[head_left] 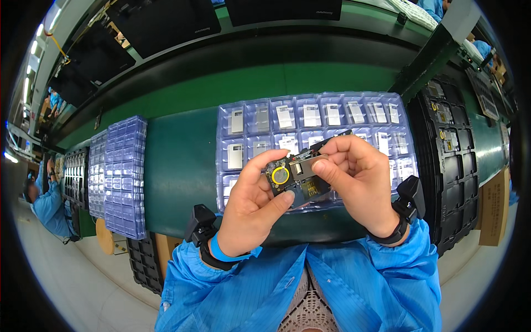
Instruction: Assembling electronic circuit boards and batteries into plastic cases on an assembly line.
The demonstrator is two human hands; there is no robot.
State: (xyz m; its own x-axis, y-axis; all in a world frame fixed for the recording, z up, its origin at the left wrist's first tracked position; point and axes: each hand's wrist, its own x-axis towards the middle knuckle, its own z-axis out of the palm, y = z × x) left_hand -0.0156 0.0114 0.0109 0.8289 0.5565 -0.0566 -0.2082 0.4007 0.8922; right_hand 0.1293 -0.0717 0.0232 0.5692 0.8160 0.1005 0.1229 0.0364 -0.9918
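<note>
My left hand (250, 213) grips a small dark circuit board (312, 190) by its left end, thumb at the lower edge. On the board, near those fingers, sits a round yellow-ringed part (281, 175) like a coin cell. My right hand (362, 180) pinches a flat grey metal plate (310, 167) with a small cutout, thumb on top. The plate lies over the upper part of the board; whether it is seated cannot be told. Beneath both hands is a clear plastic tray (221, 133) whose compartments hold similar metal plates (311, 115).
Clear blister trays (126, 177) are stacked at left. Black trays (453, 160) holding circuit boards stand stacked at right, near a cardboard box (494, 213). Black monitors (171, 25) line the far side of the green bench (180, 166). Another person (52, 207) in blue works far left.
</note>
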